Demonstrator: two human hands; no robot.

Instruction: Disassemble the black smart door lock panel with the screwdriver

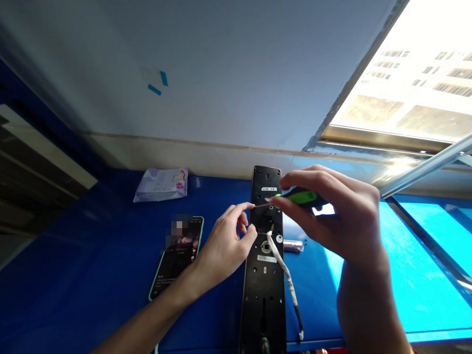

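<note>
A long black panel (263,285) lies lengthwise on the blue table, with screw holes, a "CE 16" label and a white-wrapped cable (285,270) running down its right side. My right hand (332,211) is closed around a black and green screwdriver (304,197) above the panel's upper part. The screwdriver's thin shaft points left across the panel. At the panel's left edge, my left hand (232,236) has its index fingertip at the shaft's end, with thumb and index finger apart. Whether anything tiny sits at that fingertip is too small to tell.
On the blue table (110,246), a phone (177,265) with a lit screen lies left of the panel. A pale packet (162,185) rests near the wall. Right of the panel are a small shiny wrapped item (294,246) and tiny dark bits. A window is at upper right.
</note>
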